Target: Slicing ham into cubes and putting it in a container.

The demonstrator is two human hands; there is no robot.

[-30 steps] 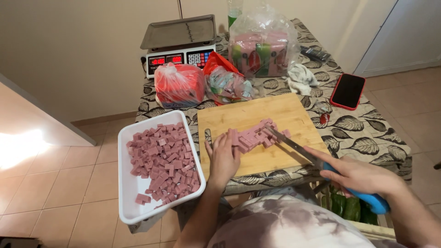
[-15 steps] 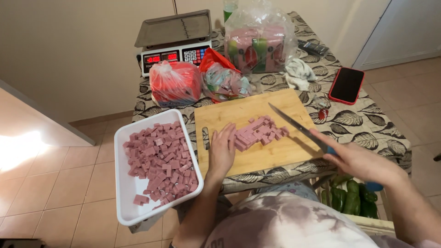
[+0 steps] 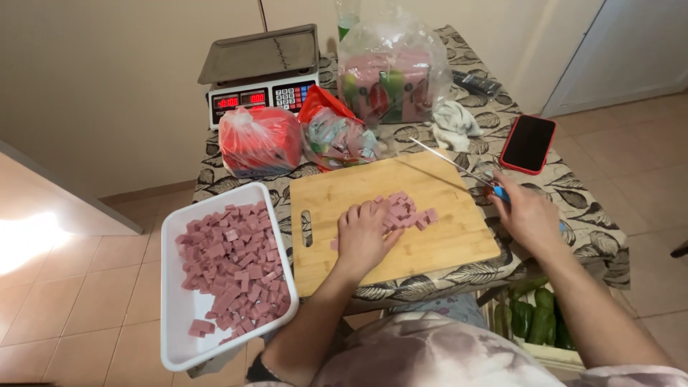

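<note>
Your left hand (image 3: 364,236) is lying palm down on the wooden cutting board (image 3: 437,244), fingers spread loosely and curling over the near edge of the heap of pink meat cubes (image 3: 403,212); it is covering some cubes rather than gripping any. The cubes are sitting near the middle of the board, just right of your fingertips. Your right hand (image 3: 529,216) is closing around the blue handle of a knife (image 3: 459,169), holding it off the board's right edge; the thin blade is angling up and away over the board's far right corner, clear of the meat. A white tray (image 3: 172,315) is hanging partly off the table's left edge, just beside the board, loaded with more diced pink cubes. Behind the board are sitting a red plastic bag (image 3: 259,140), a crumpled red packet (image 3: 335,132) and a large clear bag (image 3: 393,75) of pink packs, with a digital scale (image 3: 261,64) at the back. A red-cased phone (image 3: 529,143) is lying on the patterned tablecloth (image 3: 580,208), to the right. Green cucumbers (image 3: 534,319) are showing in a crate below the table.
</note>
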